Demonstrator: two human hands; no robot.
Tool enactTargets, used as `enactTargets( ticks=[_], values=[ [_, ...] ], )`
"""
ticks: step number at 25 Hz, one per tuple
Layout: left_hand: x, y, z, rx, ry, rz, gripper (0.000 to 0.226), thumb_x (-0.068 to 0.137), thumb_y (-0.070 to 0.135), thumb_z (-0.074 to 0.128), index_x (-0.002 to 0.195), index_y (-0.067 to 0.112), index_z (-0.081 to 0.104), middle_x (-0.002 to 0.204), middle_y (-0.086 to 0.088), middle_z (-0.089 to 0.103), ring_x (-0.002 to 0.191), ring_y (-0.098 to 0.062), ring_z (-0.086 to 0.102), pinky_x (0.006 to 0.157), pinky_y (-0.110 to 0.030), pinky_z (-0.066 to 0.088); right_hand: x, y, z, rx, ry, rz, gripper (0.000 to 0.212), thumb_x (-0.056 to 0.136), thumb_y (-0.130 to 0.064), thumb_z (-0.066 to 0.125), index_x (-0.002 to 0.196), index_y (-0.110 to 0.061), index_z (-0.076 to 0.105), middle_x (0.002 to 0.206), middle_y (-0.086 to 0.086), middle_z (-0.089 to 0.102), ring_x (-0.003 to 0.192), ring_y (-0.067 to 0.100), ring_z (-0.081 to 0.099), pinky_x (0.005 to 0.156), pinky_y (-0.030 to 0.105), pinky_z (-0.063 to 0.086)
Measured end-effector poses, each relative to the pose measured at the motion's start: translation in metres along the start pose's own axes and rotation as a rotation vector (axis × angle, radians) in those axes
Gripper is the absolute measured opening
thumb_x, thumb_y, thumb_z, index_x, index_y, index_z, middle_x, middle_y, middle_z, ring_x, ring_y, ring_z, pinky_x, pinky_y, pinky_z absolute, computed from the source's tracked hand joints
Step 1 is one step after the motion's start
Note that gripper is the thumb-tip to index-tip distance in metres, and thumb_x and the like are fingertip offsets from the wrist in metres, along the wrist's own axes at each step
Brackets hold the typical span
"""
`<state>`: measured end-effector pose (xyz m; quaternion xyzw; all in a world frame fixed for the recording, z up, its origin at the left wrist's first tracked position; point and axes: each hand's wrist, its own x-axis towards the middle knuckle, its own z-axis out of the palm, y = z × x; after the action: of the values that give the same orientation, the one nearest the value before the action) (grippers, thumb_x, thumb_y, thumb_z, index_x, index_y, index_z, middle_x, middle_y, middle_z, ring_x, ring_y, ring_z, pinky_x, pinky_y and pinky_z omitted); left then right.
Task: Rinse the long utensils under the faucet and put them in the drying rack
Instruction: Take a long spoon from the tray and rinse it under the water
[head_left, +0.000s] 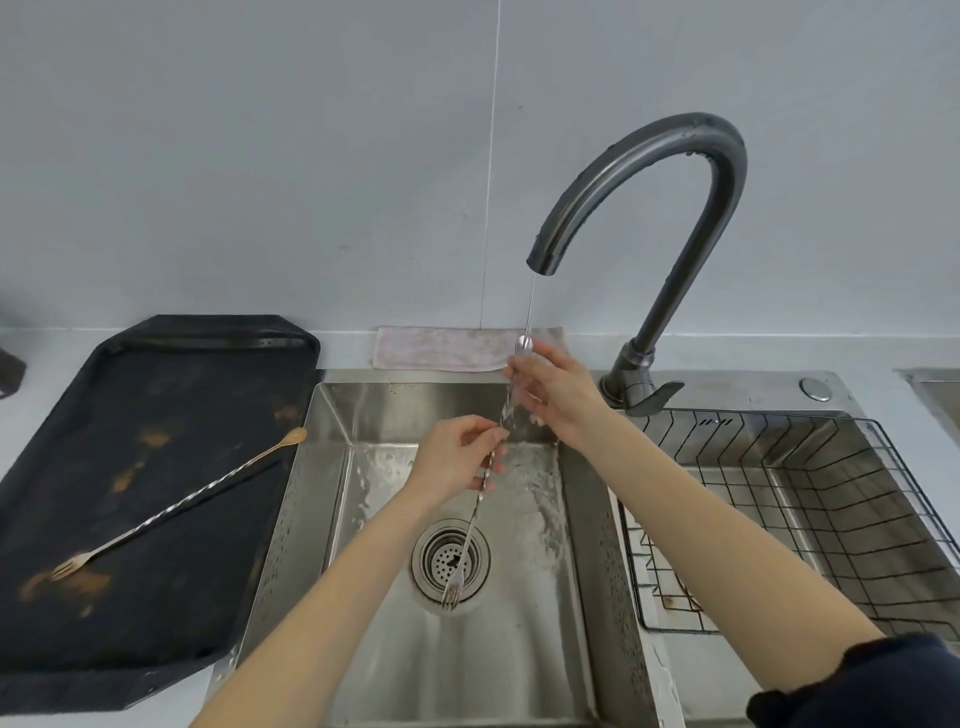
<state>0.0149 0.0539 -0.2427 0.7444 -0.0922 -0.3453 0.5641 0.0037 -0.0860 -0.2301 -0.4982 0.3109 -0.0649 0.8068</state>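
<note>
The pale surface (31, 364) runs along the grey wall, and the steel sink (582, 519) is sunk into the middle of it. At nine o'clock from the basin lies a big black tray (156, 395), stained with rusty patches. At three o'clock sits the black wire drying rack (810, 499), dropped into a second basin. The dark gooseneck faucet (675, 218) rises at about one o'clock from the sink, its spout arching over to twelve o'clock, and a thin stream of water (531, 306) falls from it. A pinkish cloth (441, 348) lies flat against the wall behind the basin.

A long silver utensil (480, 499) stands nearly upright over the sink, twisted along its stem, its spoon end up under the stream and its fork end down at six o'clock, just above the round drain (451, 560). The right hand (556, 395) has its fingers curled round the upper stem just below the spoon end. The left hand (457, 457) pinches the stem lower down, at seven o'clock from the right one. Water runs down the stem between them.

A second long utensil (182, 504), copper-toned at both ends, lies slantwise on the tray, spoon end toward the sink, fork end out at eight o'clock.
</note>
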Motion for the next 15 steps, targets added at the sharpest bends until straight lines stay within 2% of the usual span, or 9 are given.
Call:
enactTargets(
  ticks=[3,6,9,12,15],
  values=[
    [0.002,0.009,0.003,-0.088,-0.033,-0.023,0.010,0.092,0.013,0.053,0.093,0.008,0.061,0.070,-0.001,0.058,0.041,0.002,0.059,0.046,-0.018,0.052,-0.001,-0.004,0.003,-0.004,-0.001,-0.033,0.012,0.091,-0.005,0.054,0.092,-0.016,0.059,0.078,-0.001,0.063,0.068,0.007,0.065,0.047,0.011,0.052],
    [0.005,0.013,0.008,-0.135,-0.036,-0.038,0.014,0.092,0.013,0.052,0.098,0.006,0.062,0.071,-0.001,0.059,0.039,0.003,0.059,0.044,-0.015,0.052,-0.005,-0.006,0.001,-0.055,-0.011,-0.074,0.018,0.094,-0.008,0.052,0.084,-0.021,0.060,0.082,-0.003,0.065,0.073,0.007,0.065,0.049,0.009,0.052],
    [0.009,0.013,0.015,-0.122,-0.042,-0.066,0.023,0.093,0.014,0.050,0.108,0.001,0.062,0.073,0.000,0.059,0.040,0.004,0.060,0.045,-0.014,0.052,-0.008,-0.009,-0.005,-0.078,-0.022,-0.086,0.011,0.092,-0.007,0.056,0.099,-0.014,0.061,0.084,-0.002,0.066,0.075,0.008,0.065,0.055,0.010,0.055],
    [0.012,0.015,0.021,-0.142,-0.056,-0.073,0.025,0.094,0.015,0.048,0.110,0.002,0.061,0.074,0.001,0.060,0.042,0.004,0.061,0.046,-0.012,0.051,-0.011,-0.012,-0.009,-0.110,-0.027,-0.097,0.027,0.090,-0.003,0.058,0.117,-0.008,0.056,0.086,-0.002,0.065,0.077,0.009,0.064,0.070,0.014,0.054],
    [0.016,0.020,0.024,-0.137,-0.053,-0.058,0.025,0.095,0.017,0.047,0.110,0.005,0.062,0.075,0.002,0.062,0.056,-0.003,0.064,0.052,-0.013,0.052,-0.012,-0.016,-0.010,-0.173,-0.006,-0.126,0.030,0.091,-0.002,0.056,0.121,-0.002,0.055,0.085,-0.003,0.065,0.076,0.008,0.064,0.069,0.013,0.055]
  ],
)
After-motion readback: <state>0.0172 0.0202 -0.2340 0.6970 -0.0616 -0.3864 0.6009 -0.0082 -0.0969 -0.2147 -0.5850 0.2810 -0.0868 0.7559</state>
